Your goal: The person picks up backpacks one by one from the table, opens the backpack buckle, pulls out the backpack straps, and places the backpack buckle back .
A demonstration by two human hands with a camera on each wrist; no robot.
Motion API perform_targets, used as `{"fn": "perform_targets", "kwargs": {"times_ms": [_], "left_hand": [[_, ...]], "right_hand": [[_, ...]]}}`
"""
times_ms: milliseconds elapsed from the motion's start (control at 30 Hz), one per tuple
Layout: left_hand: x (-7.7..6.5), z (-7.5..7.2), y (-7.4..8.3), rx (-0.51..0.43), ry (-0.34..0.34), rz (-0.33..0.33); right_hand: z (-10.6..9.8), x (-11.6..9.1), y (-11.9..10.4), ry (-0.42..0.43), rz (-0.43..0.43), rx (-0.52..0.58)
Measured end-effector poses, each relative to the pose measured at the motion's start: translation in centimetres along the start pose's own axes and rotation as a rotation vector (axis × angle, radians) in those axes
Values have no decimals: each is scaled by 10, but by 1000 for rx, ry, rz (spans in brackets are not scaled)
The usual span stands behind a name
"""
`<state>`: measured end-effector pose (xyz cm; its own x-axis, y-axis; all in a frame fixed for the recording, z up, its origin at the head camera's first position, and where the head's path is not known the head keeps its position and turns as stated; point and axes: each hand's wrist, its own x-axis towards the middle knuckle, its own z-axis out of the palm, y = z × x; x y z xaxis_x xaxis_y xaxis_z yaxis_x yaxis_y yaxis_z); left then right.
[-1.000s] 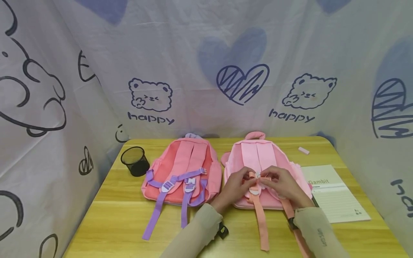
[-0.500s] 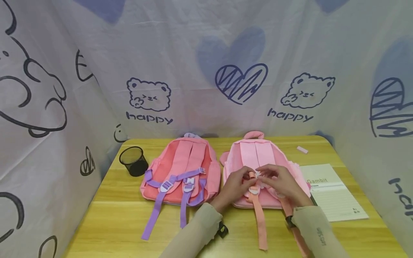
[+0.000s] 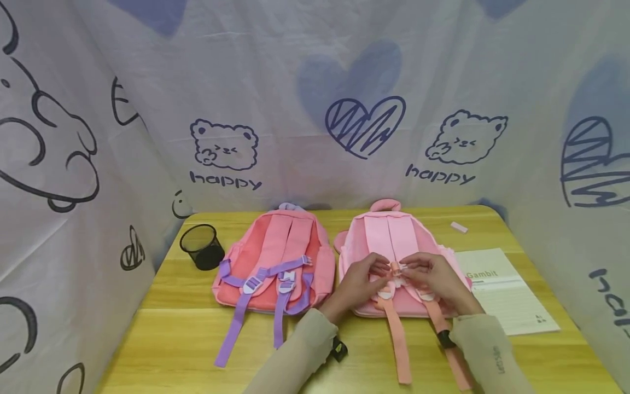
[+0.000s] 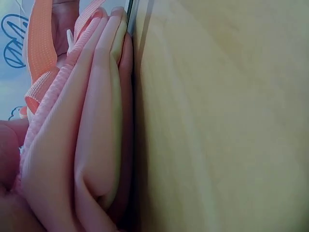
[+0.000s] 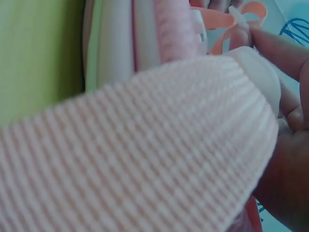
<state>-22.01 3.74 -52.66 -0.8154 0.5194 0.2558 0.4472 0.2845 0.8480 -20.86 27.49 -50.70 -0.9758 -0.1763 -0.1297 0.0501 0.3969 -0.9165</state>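
A light pink backpack (image 3: pixel 369 241) lies with its shoulder straps facing up on the table. Over its middle, my left hand (image 3: pixel 358 281) and right hand (image 3: pixel 439 277) meet at an orange webbing strap (image 3: pixel 395 267). The left fingers pinch the strap from the left. In the right wrist view my right thumb and fingers pinch a small white buckle (image 5: pixel 238 16) threaded with looped orange webbing (image 5: pixel 256 9). How the buckle parts fit together is too small to tell. Two orange strap tails (image 3: pixel 397 342) hang toward the front edge.
A coral backpack (image 3: pixel 275 246) with purple straps lies to the left. A black mesh pen cup (image 3: pixel 203 249) stands at the far left. A notebook (image 3: pixel 512 295) and a small pink eraser-like block (image 3: pixel 459 227) lie on the right of the wooden table (image 3: pixel 167 339).
My right hand has shifted its fingers on the strap, and the webbing loop between the hands has turned and moved slightly right. The backpacks stay in place; the head view has shifted slightly.
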Motion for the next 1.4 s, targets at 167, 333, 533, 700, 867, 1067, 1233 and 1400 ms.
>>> {"fn": "perform_targets", "kwargs": {"times_ms": [167, 333, 533, 700, 867, 1067, 1233, 1400], "left_hand": [[5, -1, 1, 191, -16, -21], [11, 0, 5, 332, -54, -14], [13, 3, 6, 366, -52, -42], [13, 4, 4, 344, -33, -70], [14, 3, 4, 314, -36, -82], [14, 1, 6, 301, -61, -98], [14, 0, 7, 311, -80, -101], [15, -1, 6, 304, -97, -92]], "right_hand": [[0, 2, 2, -7, 39, 0], [0, 0, 1, -35, 34, -30], [-1, -3, 2, -58, -6, -15], [-1, -2, 3, -38, 43, 13], [0, 0, 4, -36, 65, 66], [0, -1, 3, -56, 72, 160], [1, -1, 0, -41, 89, 166], [1, 0, -3, -37, 117, 180]]}}
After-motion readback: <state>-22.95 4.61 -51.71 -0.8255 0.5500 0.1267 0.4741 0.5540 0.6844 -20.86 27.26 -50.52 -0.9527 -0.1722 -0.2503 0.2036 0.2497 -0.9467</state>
